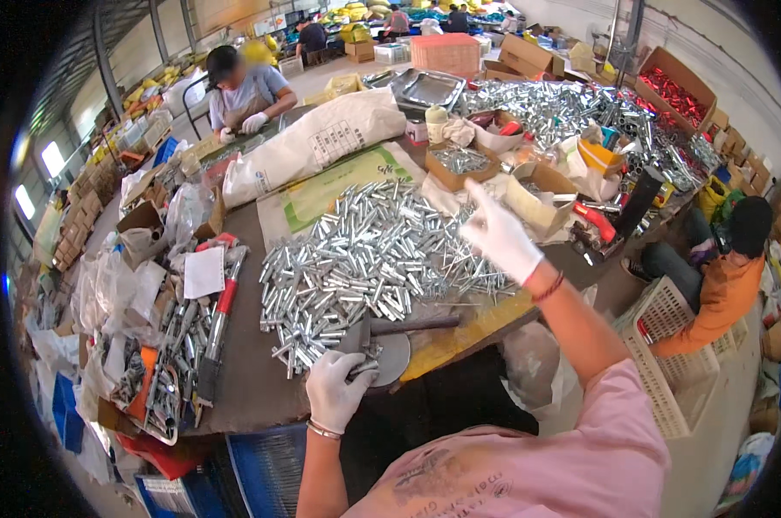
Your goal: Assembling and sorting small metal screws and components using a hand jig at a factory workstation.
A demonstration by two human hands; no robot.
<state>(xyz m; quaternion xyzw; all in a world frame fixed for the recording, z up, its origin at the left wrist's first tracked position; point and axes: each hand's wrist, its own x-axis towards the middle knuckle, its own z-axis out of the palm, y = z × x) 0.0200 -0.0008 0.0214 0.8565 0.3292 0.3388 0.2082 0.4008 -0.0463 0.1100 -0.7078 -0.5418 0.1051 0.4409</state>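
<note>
My left hand [339,390], in a white glove, is closed around small silver metal tubes [365,366] at the table's near edge. Right beside it lies a hammer [416,325], its dark head close to my fingers and its handle pointing right. A round grey metal plate [395,358] shows under the handle. My right hand [501,237], also gloved, is raised over the right side of the pile with the index finger stretched out; I see nothing in it. Beneath and left of it are thin metal pins [477,274] and a broad heap of silver tubes [356,250].
Bagged parts and red-handled tools [226,298] crowd the left. A long white sack [321,142] lies behind the heap. Open boxes [462,162] and a red-handled tool [596,223] stand right. One co-worker [248,95] sits across; another [725,276] sits by a crate [667,345].
</note>
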